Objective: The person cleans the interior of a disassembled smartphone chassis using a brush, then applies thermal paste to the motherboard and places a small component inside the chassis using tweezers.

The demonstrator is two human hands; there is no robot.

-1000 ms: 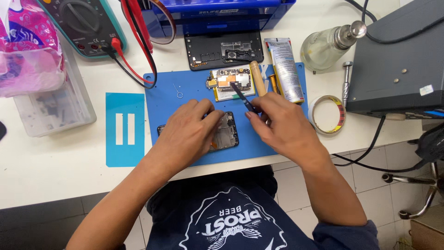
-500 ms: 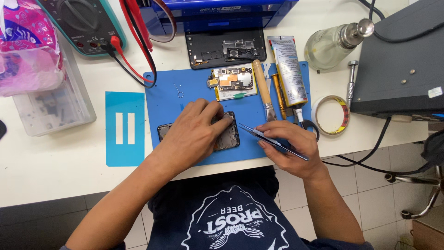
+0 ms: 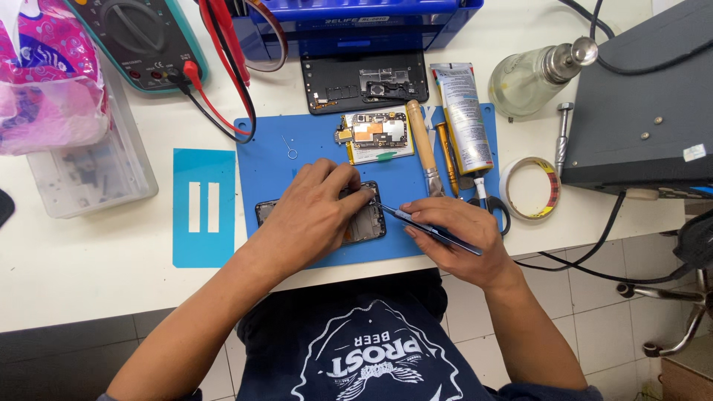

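While the left hand [image 3: 316, 204] lies flat on the open phone [image 3: 364, 223], its fingers are curled over the top edge and press the phone down on the blue mat [image 3: 275, 167]. Most of the phone is hidden under that hand; only its right end and a bit of its left end show. The phone sits near the middle of the mat, low down.

At about 3 o'clock from the phone is the right hand [image 3: 457, 238]. Its thumb and fingers are pinched together on a pair of thin dark tweezers [image 3: 423, 223]. The tweezer tip points to about 10 o'clock and reaches the right edge of the phone, just beside the left fingertips.

At 12 o'clock from the phone lies a small circuit board [image 3: 375, 136] with a yellow part on it. At 1 o'clock from the phone lie a brush with a wooden handle [image 3: 421, 145] and a glue tube [image 3: 462, 115], side by side. A roll of tape [image 3: 529, 188] sits at 3 o'clock from the mat, on the white table [image 3: 89, 267]. A glass bottle [image 3: 531, 74] lies at 1 o'clock from the mat. A meter with red and black wires [image 3: 137, 37] is at 11 o'clock from the mat. A black phone back cover [image 3: 364, 82] rests at 12 o'clock, just above the mat.
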